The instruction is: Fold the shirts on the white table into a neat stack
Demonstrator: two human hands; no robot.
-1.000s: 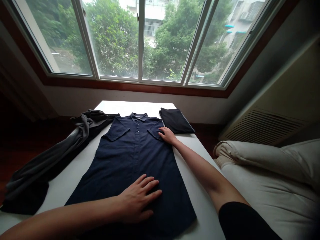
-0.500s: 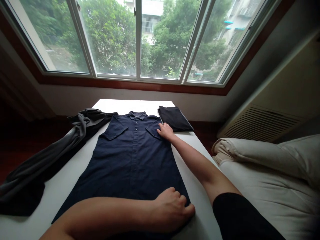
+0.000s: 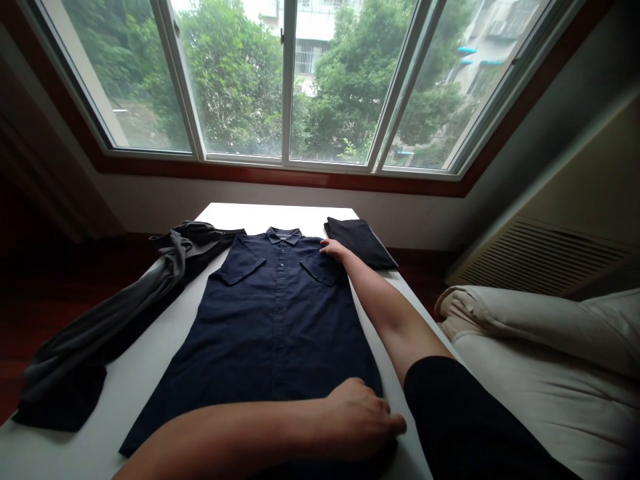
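A dark navy short-sleeved button shirt (image 3: 280, 333) lies spread front up, collar at the far end and both sleeves folded inward over its chest. My left hand (image 3: 363, 419) reaches across from the left and is closed on the shirt's near right bottom corner; its fingertips are hidden under the hand. Farther off, my right hand (image 3: 334, 251) has its fingers pinched together on the shirt's right shoulder, just above the folded sleeve. The left forearm covers part of the hem.
A white table (image 3: 165, 347) carries the clothes. Rumpled grey and black clothing (image 3: 125, 300) hangs over its left side. A folded black garment (image 3: 361, 241) sits at the far right. Beside the table on the right is a beige cushioned seat (image 3: 540, 387); a window (image 3: 240, 87) stands behind.
My right hand has slid up from the folded sleeve to the shoulder, its fingers drawing together. The left hand keeps its hold at the hem corner. The view has shifted slightly.
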